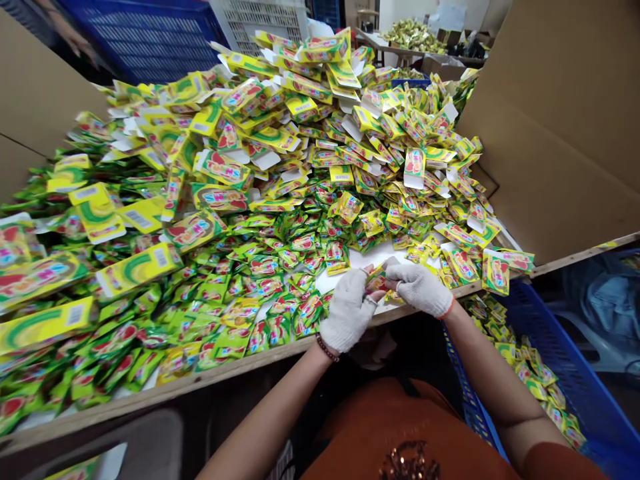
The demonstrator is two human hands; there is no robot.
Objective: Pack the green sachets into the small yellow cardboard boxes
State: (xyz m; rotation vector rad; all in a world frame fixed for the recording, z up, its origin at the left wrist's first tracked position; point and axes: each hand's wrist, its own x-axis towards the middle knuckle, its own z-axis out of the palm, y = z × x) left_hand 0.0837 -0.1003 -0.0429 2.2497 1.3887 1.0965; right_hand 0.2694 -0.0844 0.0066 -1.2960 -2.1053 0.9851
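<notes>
Both my hands wear white knitted gloves with bare fingertips showing. Between them, over the table's front edge, is a small printed candy box point(376, 281), partly covered by the fingers. My left hand point(346, 312) is closed around its left side, and my right hand point(419, 287) pinches its right end. Just beyond them is a bare white patch of tabletop point(383, 253). Green candy packets point(267, 267) lie thick to the left of my hands. Behind rises a heap of yellow-green candy boxes point(225, 167), many with white flaps sticking out.
A wooden rim point(200, 377) runs along the table's front. Cardboard panels point(560, 133) stand at both sides. At my right, a blue crate point(565, 347) holds filled packs. Behind the heap are a blue crate point(150, 37) and a white crate point(260, 20). Another person's hand point(75, 40) shows far left.
</notes>
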